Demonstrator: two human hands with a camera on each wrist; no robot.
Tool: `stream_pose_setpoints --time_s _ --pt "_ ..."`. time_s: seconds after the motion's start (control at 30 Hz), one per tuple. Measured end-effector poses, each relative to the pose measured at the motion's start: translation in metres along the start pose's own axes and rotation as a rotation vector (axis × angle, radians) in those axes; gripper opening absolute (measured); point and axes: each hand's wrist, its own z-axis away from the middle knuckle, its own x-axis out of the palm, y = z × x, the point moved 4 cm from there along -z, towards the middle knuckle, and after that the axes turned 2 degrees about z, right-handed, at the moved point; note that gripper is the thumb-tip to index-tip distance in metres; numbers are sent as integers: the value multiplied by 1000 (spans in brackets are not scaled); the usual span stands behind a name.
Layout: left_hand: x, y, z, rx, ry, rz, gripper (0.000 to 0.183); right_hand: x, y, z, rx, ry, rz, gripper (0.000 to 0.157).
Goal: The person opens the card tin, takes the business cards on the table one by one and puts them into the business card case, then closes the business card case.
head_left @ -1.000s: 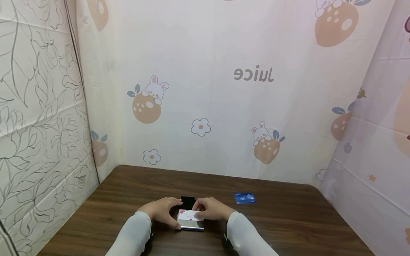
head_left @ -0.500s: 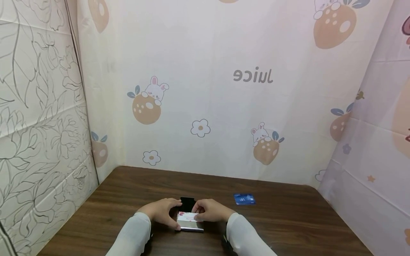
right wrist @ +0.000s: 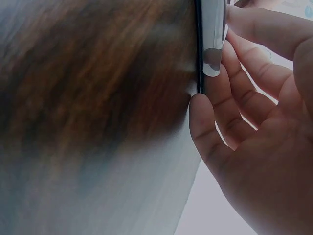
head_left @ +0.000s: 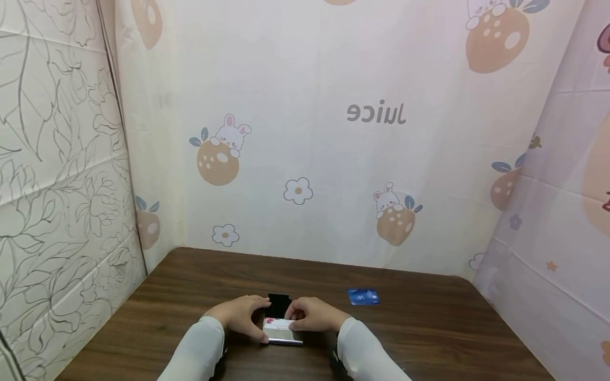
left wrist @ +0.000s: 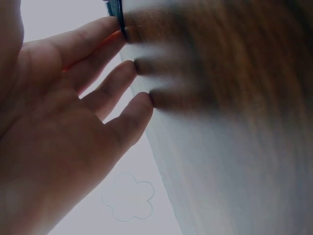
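Observation:
A metal business card case (head_left: 281,335) lies on the table with its black lid (head_left: 278,305) folded back on the far side. Partly inside its silvery pocket is a white business card (head_left: 275,323) printed with pink flowers. My left hand (head_left: 240,314) spans the left side, thumb at the near corner and fingertips by the lid; in the left wrist view those loosely straight fingers (left wrist: 132,112) touch down around a dark edge. At the right, my right hand (head_left: 318,313) pinches the card, thumb on its face. The right wrist view shows the case's silver side (right wrist: 212,34) by the fingers.
A blue card (head_left: 364,297) marked VIP lies farther back to the right on the dark wood table (head_left: 429,317). Behind and beside the table hang patterned cloth walls (head_left: 305,148), with the back one meeting its far edge.
The white card has slid toward me, deeper into the pocket of the case, so less of it shows. My right thumb has moved slightly nearer with it; the left hand holds its place.

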Motion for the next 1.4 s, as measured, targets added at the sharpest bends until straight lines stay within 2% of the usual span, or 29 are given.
stream_pose_setpoints --time_s 0.2,0.77,1.0,1.4 --pt "0 0 0 4 1 0 89 -1 -1 2 -31 -2 -14 17" --pt "0 1 0 6 6 -6 88 -2 -2 6 -30 23 2 16" --pt "0 2 1 15 8 -12 88 -4 11 8 9 129 18 15" --pt "0 1 1 19 13 -16 89 -16 35 23 65 133 23 15"
